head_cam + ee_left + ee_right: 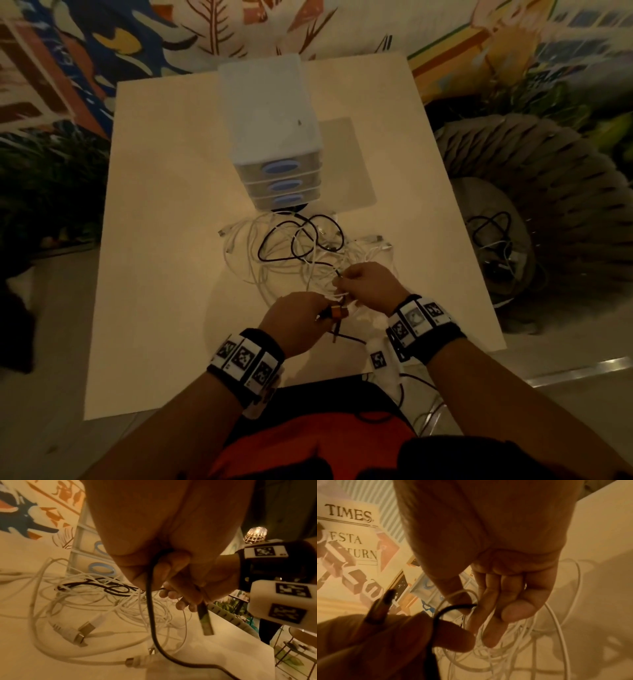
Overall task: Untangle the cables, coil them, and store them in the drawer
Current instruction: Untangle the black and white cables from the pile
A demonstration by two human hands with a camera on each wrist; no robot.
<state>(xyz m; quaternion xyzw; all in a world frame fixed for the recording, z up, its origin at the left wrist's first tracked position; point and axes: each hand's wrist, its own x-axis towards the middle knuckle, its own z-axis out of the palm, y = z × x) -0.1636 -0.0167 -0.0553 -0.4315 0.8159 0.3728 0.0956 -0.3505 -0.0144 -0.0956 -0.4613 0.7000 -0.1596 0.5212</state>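
Note:
A tangle of white cables (260, 260) with a black cable (284, 240) looped through it lies on the white table (164, 274), in front of a white drawer unit (274, 144) whose three blue-handled drawers are all shut. My left hand (322, 308) grips the black cable (150, 615) near its end, and a dark plug (385, 608) sticks out of the fist. Just right of it, my right hand (342, 282) pinches the same black cable (452, 607) between thumb and forefinger, with white loops (505, 649) hanging around its other fingers. White USB plugs (85, 628) lie loose on the table.
A small white block with black square markers (376, 356) sits near the table's front edge. To the right of the table stands a grey woven pouf (548, 178), and more cables (496, 246) lie beside it. Dark foliage lies to the left and a painted wall is behind.

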